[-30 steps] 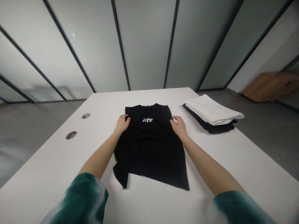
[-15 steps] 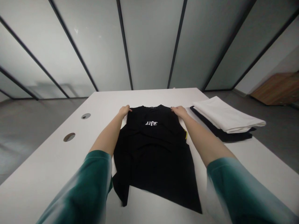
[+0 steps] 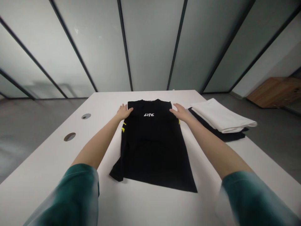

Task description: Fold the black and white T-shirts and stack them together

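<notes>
A black T-shirt (image 3: 152, 144) lies spread on the white table, its neckline away from me and white lettering across the chest. Yellow marks show along both side edges, and the lower left corner sticks out to the side. My left hand (image 3: 124, 111) is at the shirt's upper left edge, fingers apart, with the thumb reaching onto the cloth. At the upper right edge, my right hand (image 3: 178, 111) is likewise spread, its thumb over the fabric. Neither hand grips the shirt.
To the right, a folded white cloth (image 3: 223, 116) rests on folded black fabric (image 3: 232, 136). Two round holes pierce the white table (image 3: 47, 169) on its left side. Behind stands a frosted glass wall (image 3: 150, 44); a wooden piece (image 3: 275, 92) is at far right.
Both hands have let go of the shirt's shoulders and opened. The shirt has shifted away from me and now lies flatter, with the yellow marks on its left edge exposed.
</notes>
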